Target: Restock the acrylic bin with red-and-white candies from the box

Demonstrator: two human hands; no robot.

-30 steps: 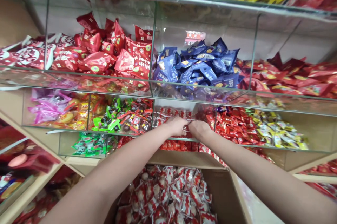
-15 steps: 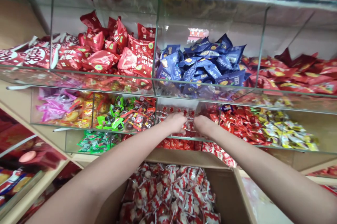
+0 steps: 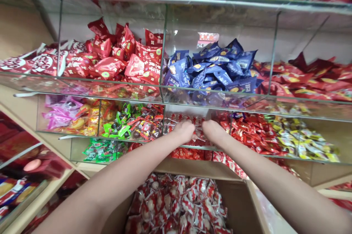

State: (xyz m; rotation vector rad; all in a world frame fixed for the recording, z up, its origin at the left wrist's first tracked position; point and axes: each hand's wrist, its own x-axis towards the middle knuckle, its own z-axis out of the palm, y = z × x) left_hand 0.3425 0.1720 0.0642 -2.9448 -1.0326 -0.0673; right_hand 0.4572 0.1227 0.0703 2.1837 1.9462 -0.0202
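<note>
Both hands reach forward over the brown cardboard box into a clear compartment of the lower shelf. My left hand (image 3: 186, 130) is closed, fingers curled down at the red-and-white wrapped candies (image 3: 200, 121) lying there. Just to its right, my right hand (image 3: 213, 130) is also closed, its knuckles facing its neighbour across a narrow gap. What either hand grips, if anything, is hidden by the fingers and the backs of the hands. Below the forearms, the cardboard box (image 3: 239, 201) holds many individually wrapped red-and-white candies (image 3: 181, 204).
Clear dividers (image 3: 164, 50) split the shelves. Blue packets (image 3: 214, 67) and red packets (image 3: 110, 61) fill the bins above. Green-wrapped candies (image 3: 121, 125) lie left of my hands, red-wrapped candies (image 3: 251, 131) to the right. A glass shelf edge (image 3: 247, 103) runs close above my hands.
The view has shifted slightly, so the shelves sit a little lower in the picture. Both hands stay in the same compartment, with hardly any change in their pose.
</note>
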